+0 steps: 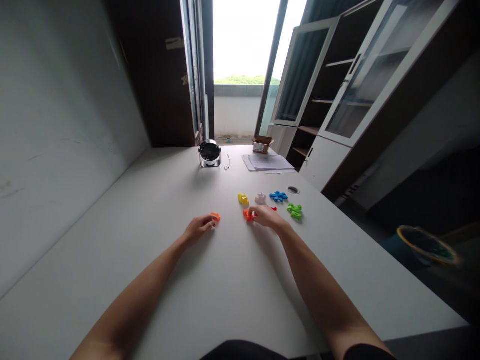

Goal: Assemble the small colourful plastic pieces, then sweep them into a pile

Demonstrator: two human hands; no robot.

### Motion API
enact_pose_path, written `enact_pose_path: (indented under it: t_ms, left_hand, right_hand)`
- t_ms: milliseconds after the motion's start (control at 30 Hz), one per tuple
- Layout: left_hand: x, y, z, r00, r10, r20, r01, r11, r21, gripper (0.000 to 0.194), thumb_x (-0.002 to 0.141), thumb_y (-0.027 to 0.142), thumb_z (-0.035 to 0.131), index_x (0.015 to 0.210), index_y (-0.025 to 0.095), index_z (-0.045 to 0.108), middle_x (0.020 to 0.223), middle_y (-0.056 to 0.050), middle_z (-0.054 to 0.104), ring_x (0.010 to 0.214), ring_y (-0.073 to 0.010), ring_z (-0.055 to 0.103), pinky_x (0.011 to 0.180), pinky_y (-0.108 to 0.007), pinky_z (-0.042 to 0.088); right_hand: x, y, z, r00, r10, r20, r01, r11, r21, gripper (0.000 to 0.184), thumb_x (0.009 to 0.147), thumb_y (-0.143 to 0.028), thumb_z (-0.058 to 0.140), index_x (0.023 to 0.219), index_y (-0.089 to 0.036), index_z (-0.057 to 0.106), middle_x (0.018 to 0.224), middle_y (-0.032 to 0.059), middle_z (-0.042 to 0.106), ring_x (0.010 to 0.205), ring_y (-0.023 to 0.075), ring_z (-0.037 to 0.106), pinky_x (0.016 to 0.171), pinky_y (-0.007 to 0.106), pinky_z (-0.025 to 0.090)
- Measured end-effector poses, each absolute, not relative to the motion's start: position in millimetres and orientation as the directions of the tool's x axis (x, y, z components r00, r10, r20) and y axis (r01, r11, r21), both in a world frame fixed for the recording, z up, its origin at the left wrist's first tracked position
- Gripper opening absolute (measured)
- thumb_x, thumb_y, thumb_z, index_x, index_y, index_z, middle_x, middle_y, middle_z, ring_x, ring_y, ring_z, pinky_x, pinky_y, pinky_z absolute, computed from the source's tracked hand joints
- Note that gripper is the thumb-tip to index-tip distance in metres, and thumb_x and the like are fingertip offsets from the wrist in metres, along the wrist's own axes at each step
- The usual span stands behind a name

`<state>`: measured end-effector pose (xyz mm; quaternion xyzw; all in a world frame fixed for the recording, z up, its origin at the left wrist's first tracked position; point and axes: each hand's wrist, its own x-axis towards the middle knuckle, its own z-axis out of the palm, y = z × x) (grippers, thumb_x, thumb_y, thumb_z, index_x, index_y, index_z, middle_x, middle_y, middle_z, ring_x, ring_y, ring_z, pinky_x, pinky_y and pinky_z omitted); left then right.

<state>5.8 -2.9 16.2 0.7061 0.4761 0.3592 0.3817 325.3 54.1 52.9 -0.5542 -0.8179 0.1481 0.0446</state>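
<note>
Landmark: orange pile, formed of small, angular pieces, apparently smooth plastic, and set down on the white table. The tabletop is seen as flat, matt and pale.

The right hand is held at the right edge of the orange pile, with its fingers bent downward and touching it; whether a piece is pinched there cannot be told. To the left of the orange pile, well apart from it, a single orange piece is grasped at the bent fingertips of the left hand.

Just beyond the orange pile, a lumpy yellow cluster is noted. To its far right, a pale pink cluster and a spiky, branching blue cluster are observed. Red pieces are found to its right, partly hidden by the right hand; farther right, a knobbly bright green cluster is placed.

A ring-shaped tape roll is laid beyond and right of the orange pile. Well beyond it, flat paper sheets, an open-flapped brown cardboard box and a round, black-faced device on a shiny bracket are seen.
</note>
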Motion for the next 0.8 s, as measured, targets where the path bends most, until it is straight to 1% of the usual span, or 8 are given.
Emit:
enact_pose_path:
  t_ms: [133,200,367,467,533,600,700,800]
  left_hand:
    - [5.9,-3.4,16.8,0.279,0.950,0.138,0.395,-0.244,0.886,0.032,0.086,0.039,0.060,0.104,0.018,0.075,0.085,-0.004,0.073,0.082,-0.0189,0.064,0.078,-0.028,0.050]
    - [5.7,-3.4,16.8,0.281,0.949,0.143,0.394,-0.250,0.884,0.032,0.086,0.039,0.060,0.103,0.017,0.075,0.085,-0.004,0.072,0.081,-0.0189,0.064,0.078,-0.028,0.050]
    - [6.7,-3.6,18.0,0.278,0.950,0.144,0.383,-0.247,0.890,0.031,0.086,0.038,0.061,0.103,0.016,0.076,0.083,-0.005,0.072,0.080,-0.0189,0.064,0.077,-0.028,0.050]
    - [7.9,-4.5,19.9,0.278,0.951,0.131,0.364,-0.231,0.902,0.032,0.085,0.040,0.062,0.103,0.016,0.076,0.084,-0.005,0.072,0.080,-0.0193,0.064,0.077,-0.028,0.050]
    - [8.5,-5.2,20.9,0.280,0.952,0.126,0.355,-0.224,0.907,0.033,0.085,0.041,0.063,0.103,0.016,0.076,0.084,-0.006,0.073,0.081,-0.0197,0.064,0.077,-0.029,0.051]
    - [8.6,-5.7,21.1,0.279,0.952,0.128,0.354,-0.226,0.908,0.033,0.085,0.041,0.063,0.103,0.016,0.076,0.084,-0.006,0.073,0.082,-0.0197,0.064,0.078,-0.029,0.051]
    - [8.0,-5.6,20.0,0.278,0.951,0.136,0.355,-0.234,0.905,0.034,0.085,0.041,0.062,0.103,0.016,0.075,0.084,-0.006,0.073,0.082,-0.0196,0.064,0.078,-0.028,0.050]
    - [7.0,-4.9,18.2,0.283,0.949,0.139,0.349,-0.237,0.906,0.034,0.085,0.042,0.062,0.104,0.016,0.075,0.085,-0.006,0.073,0.082,-0.0198,0.064,0.079,-0.029,0.050]
  right_hand:
    - [328.1,57.8,51.5,-0.410,0.905,-0.111,0.874,0.356,-0.330,0.019,0.088,-0.027,0.065,0.104,-0.025,0.073,0.095,0.0046,0.071,0.081,0.0181,0.064,0.065,0.023,0.041]
    - [330.0,59.5,49.8,-0.395,0.913,-0.100,0.881,0.345,-0.324,0.024,0.086,-0.029,0.068,0.110,-0.025,0.070,0.095,0.0043,0.071,0.083,0.0184,0.064,0.065,0.023,0.040]
    - [330.1,60.4,45.2,-0.388,0.917,-0.090,0.886,0.345,-0.310,0.061,0.082,-0.033,0.074,0.138,-0.026,0.053,0.099,0.0037,0.069,0.087,0.0189,0.063,0.066,0.023,0.042]
    - [325.5,58.6,42.9,-0.395,0.913,-0.103,0.886,0.348,-0.307,0.070,0.081,-0.037,0.075,0.144,-0.027,0.047,0.107,0.0049,0.069,0.091,0.0207,0.063,0.070,0.025,0.044]
    - [322.5,57.4,41.9,-0.392,0.914,-0.107,0.888,0.345,-0.306,0.069,0.082,-0.037,0.074,0.144,-0.028,0.047,0.113,0.0057,0.068,0.095,0.0219,0.064,0.074,0.026,0.045]
    - [320.6,56.6,41.6,-0.391,0.914,-0.108,0.889,0.345,-0.303,0.063,0.083,-0.036,0.073,0.141,-0.027,0.052,0.115,0.0068,0.067,0.098,0.0230,0.064,0.076,0.026,0.045]
    - [319.8,55.5,43.0,-0.390,0.914,-0.110,0.890,0.344,-0.299,0.051,0.084,-0.037,0.073,0.132,-0.026,0.059,0.112,0.0077,0.069,0.095,0.0237,0.065,0.072,0.026,0.045]
    - [319.6,53.5,46.2,-0.375,0.919,-0.123,0.894,0.323,-0.311,0.045,0.084,-0.035,0.073,0.126,-0.026,0.061,0.108,0.0068,0.070,0.086,0.0216,0.065,0.065,0.024,0.043]
